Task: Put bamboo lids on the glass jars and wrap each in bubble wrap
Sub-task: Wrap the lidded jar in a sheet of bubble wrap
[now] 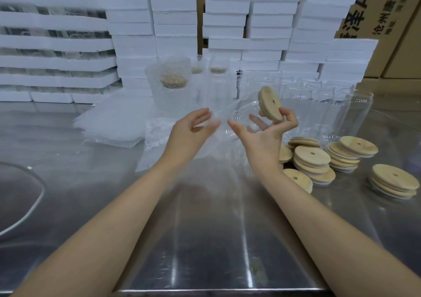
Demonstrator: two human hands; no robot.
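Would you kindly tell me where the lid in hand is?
Right of centre in the head view: the bamboo lid is pinched in the right hand, above the lid stacks.

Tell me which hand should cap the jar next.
Right: the right hand pinches a bamboo lid beside the mouth of the glass jar, while the left hand holds its other end.

Single view, worn on the head, facing forward and tilted down over the counter (205,239). Near enough to catch both forearms entering from the bottom edge and reaching the left hand (193,126) and right hand (266,135) just above mid-frame. Wide-angle, bowing straight lines toward the edges. Near edge of the counter caught at the very bottom; far end closed off by stacked white foam blocks (175,18) and, probably, cardboard cartons (387,23) behind them, top right.
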